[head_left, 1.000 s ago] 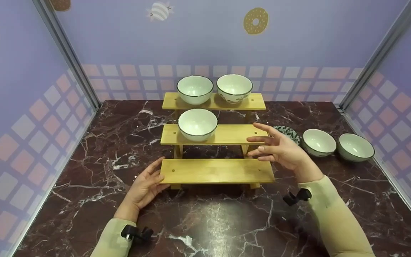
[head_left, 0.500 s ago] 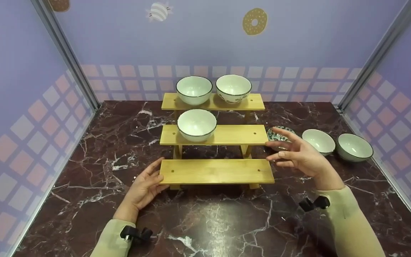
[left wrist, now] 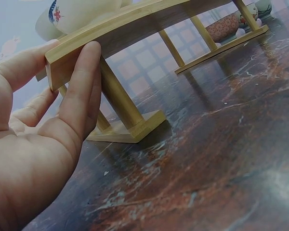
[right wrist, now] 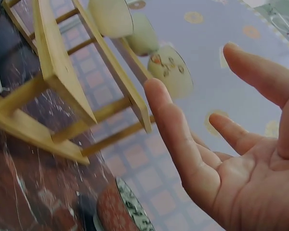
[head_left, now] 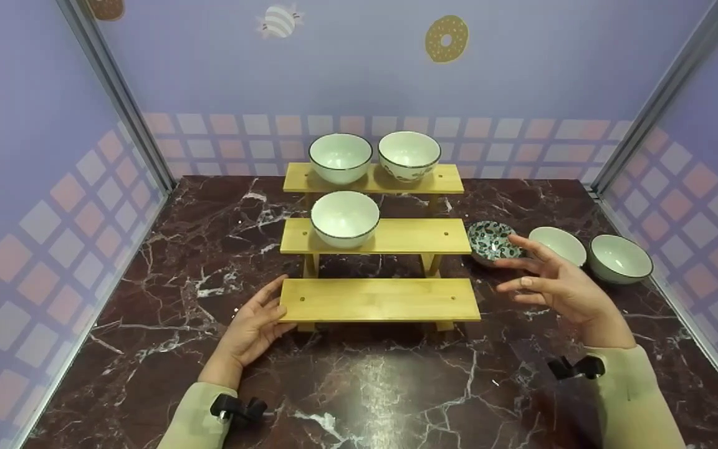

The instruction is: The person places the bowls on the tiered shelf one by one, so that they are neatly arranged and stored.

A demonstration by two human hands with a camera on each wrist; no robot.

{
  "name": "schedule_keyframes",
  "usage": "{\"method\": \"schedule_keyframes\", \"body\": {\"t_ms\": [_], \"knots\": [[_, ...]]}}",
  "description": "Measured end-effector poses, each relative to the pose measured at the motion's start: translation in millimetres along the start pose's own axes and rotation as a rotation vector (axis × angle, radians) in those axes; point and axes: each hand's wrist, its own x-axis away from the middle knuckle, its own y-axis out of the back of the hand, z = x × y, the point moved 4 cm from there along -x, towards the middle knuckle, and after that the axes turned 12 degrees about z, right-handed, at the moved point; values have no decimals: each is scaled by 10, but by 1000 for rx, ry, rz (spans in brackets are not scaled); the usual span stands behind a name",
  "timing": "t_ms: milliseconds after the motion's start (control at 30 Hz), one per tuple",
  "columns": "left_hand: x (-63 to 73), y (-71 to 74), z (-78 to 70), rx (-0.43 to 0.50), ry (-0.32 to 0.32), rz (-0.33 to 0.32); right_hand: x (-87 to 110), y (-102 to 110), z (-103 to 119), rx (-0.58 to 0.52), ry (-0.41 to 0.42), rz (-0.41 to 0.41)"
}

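Note:
A three-step wooden display stand (head_left: 381, 299) stands mid-table. My left hand (head_left: 256, 327) holds the left end of its lowest shelf, thumb and fingers around the board's end (left wrist: 62, 70). My right hand (head_left: 568, 290) hangs with fingers spread and nothing in it, right of the stand. Its fingertips overlap a leaf-patterned bowl (head_left: 490, 240) in the head view; that bowl's outside is reddish (right wrist: 115, 207) in the right wrist view. Behind the hand is a white bowl (head_left: 558, 243), partly hidden. A pale green bowl (head_left: 621, 259) sits farthest right.
On the top shelf stand a pale green dark-rimmed bowl (head_left: 340, 159) and a white bowl (head_left: 410, 156) with a printed outside. The middle shelf bears another white bowl (head_left: 345, 218) at its left. Patterned panels (head_left: 359, 68) enclose the dark marbled table (head_left: 209, 218) at the back and sides.
My right hand has moved right and slightly toward me, from the stand's right end to the bowls, uncovering the leaf-patterned bowl. The left hand stays on the lowest shelf.

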Motion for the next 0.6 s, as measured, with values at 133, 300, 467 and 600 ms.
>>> {"method": "schedule_keyframes", "body": {"t_ms": [133, 300, 467, 600], "knots": [[2, 0, 1, -12, 4, -1, 147, 56, -7, -3, -9, -30], [-1, 5, 9, -4, 0, 3, 351, 144, -35, -20, 19, -54], [-3, 0, 7, -6, 2, -2, 571, 219, -31, 25, 11, -157], [-5, -5, -5, -8, 8, -3, 729, 269, -22, 24, 14, -228]]}}
